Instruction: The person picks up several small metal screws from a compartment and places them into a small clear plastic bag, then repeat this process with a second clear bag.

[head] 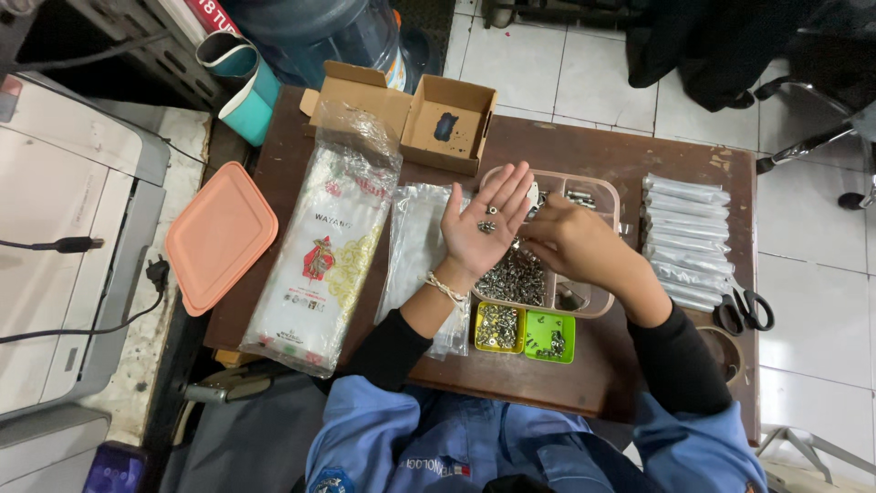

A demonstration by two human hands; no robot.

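Sorting small hardware over a brown wooden table (639,155), by the look of it, at the stage of gathering pieces into a palm. Lying at the table's left, a long clear plastic bag (324,246) printed in red and gold, with a rounded orange lid (219,233) beside it, overhanging the edge. Standing at the far edge, an open cardboard box (452,123). Ranged along the right, a row of narrow clear packets (689,237). Resting in the middle, a pink compartment tray (607,196), holding a heap of silvery screws (516,274); just nearer, a yellow bin (497,327) and a green bin (550,335). Left hand (476,239) held palm up, fingers spread, cradling a few loose screws (487,225). Right hand (570,242) curled over the tray beside that palm; impossible to tell whether pinching anything. Calling, probably, for a fine fingertip pinch and a level palm.
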